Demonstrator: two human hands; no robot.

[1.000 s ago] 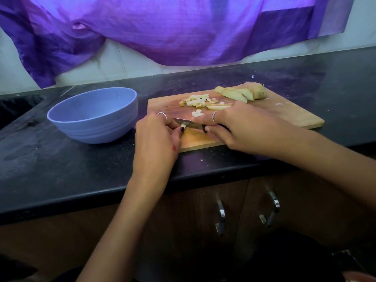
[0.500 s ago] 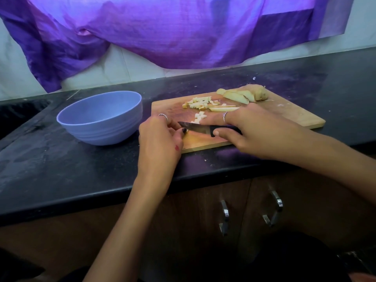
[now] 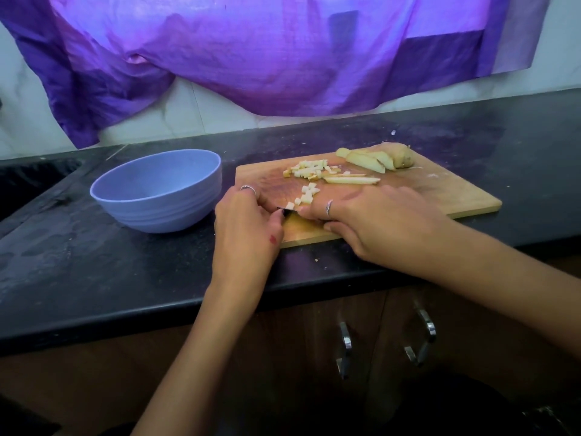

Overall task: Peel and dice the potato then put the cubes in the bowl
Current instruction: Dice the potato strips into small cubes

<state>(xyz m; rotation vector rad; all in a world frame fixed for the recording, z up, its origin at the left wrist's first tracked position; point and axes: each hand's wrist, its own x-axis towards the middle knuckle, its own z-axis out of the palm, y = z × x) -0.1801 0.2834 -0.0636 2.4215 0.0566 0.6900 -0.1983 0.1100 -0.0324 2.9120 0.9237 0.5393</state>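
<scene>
Dicing underway: right hand [image 3: 371,221] gripped the knife [image 3: 287,211], left hand [image 3: 248,225] pinched a potato strip; fingertips should stay tucked from the blade.

Bare forearms, a silver ring on each hand's fingers [image 3: 328,208].

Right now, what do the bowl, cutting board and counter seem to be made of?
Bowl: likely matte plastic; even lavender, soft ridges, no glare.
Cutting board: wood, unvarnished-looking; visible grain, damp darker patch.
Counter: probably polished black stone; speckled, faint reflections.
</scene>
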